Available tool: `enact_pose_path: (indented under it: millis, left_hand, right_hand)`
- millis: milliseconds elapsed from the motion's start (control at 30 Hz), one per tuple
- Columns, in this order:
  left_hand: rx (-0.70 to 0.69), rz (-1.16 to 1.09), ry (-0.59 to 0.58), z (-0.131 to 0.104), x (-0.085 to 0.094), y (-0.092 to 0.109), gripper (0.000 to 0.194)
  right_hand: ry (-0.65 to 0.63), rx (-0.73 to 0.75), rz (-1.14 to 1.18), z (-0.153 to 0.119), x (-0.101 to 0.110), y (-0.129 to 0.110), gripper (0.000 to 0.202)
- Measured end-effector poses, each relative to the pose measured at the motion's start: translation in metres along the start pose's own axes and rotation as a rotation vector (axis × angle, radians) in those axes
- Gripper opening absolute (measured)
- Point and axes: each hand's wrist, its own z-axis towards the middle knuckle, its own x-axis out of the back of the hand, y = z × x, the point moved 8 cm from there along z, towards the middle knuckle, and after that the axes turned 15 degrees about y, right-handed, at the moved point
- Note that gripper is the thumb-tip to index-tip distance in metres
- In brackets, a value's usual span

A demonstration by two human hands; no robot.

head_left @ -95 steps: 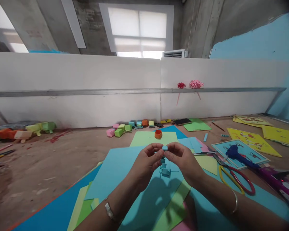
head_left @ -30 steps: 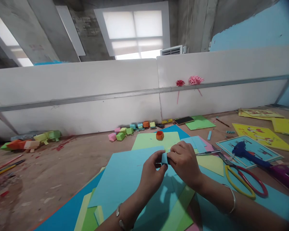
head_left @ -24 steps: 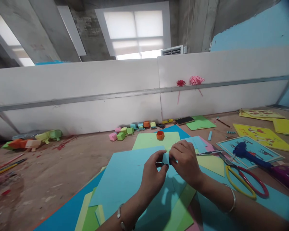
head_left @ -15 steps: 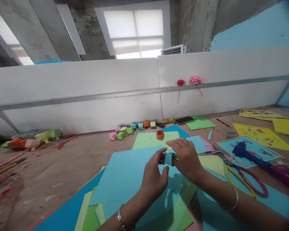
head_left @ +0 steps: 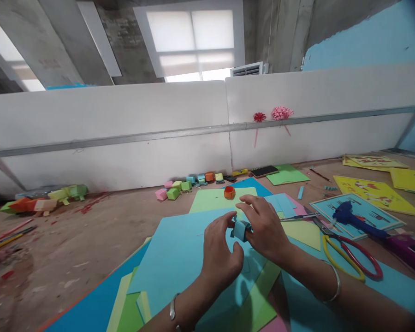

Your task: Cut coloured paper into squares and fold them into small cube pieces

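Head camera view: two bare hands meet over a worktable strewn with coloured paper, a small blue folded piece held between them above a large light blue sheet. From where I stand, the right hand pinches the piece at its right side, index finger lifted clear. On the left hand, the thumb stands wide of the fingers, whose tips reach the piece's left edge; whether they grip it, I cannot tell. Silver bracelets circle both wrists.

Just beyond, an orange paper ring sits on a pale green sheet. Scissors with red and yellow handles lie near the right forearm, beside a purple-and-blue tool resting across a printed blue card. Small paper cubes line up toward the white partition, near a dark phone, while two paper flowers brighten the rail.
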Motion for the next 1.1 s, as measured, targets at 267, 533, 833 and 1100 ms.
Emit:
enact_pose_path:
  millis: [267, 533, 833, 1100]
  left_hand:
    - [0.09, -0.042, -0.035, -0.002, -0.002, -0.004, 0.057]
    - [0.152, -0.059, -0.07, -0.003, -0.007, -0.006, 0.051]
    - [0.197, -0.079, -0.069, -0.005, -0.009, -0.012, 0.05]
    - [0.165, -0.017, -0.096, -0.005, -0.01, -0.013, 0.051]
  right_hand:
    - [-0.069, 0.001, -0.003, -0.002, -0.005, 0.002, 0.042]
    - [-0.056, 0.031, -0.004, -0.009, -0.009, -0.005, 0.05]
    - [-0.082, 0.043, -0.05, -0.013, -0.014, -0.002, 0.048]
    - [-0.076, 0.021, -0.039, -0.016, -0.016, -0.002, 0.046]
